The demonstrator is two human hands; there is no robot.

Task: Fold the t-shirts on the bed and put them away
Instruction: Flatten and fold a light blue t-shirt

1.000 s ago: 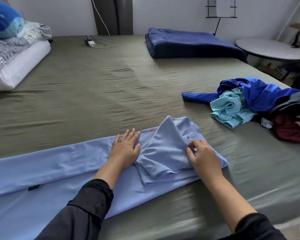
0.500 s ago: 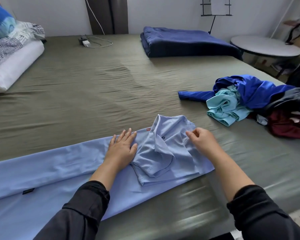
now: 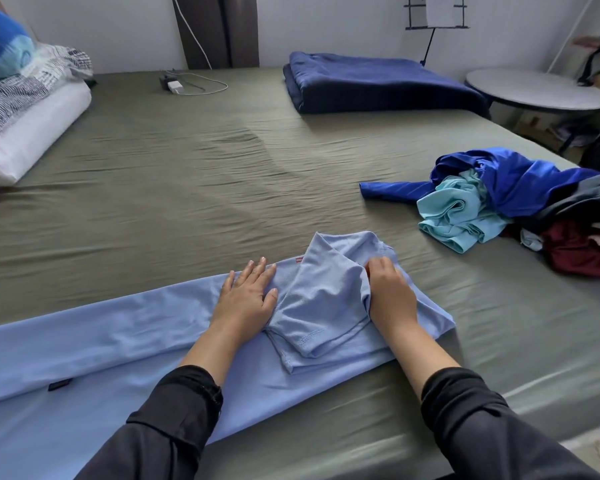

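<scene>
Near the bed's (image 3: 187,188) front edge, my left hand (image 3: 246,299) presses flat-fingered on the light blue t-shirt (image 3: 118,327) while my right hand (image 3: 390,296) pinches its folded sleeve (image 3: 323,299).

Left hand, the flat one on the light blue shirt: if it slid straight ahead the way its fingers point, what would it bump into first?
Probably nothing soon. The left hand points up the bed, off the light blue shirt onto bare green sheet. The charger lies far off and leftward.
</scene>
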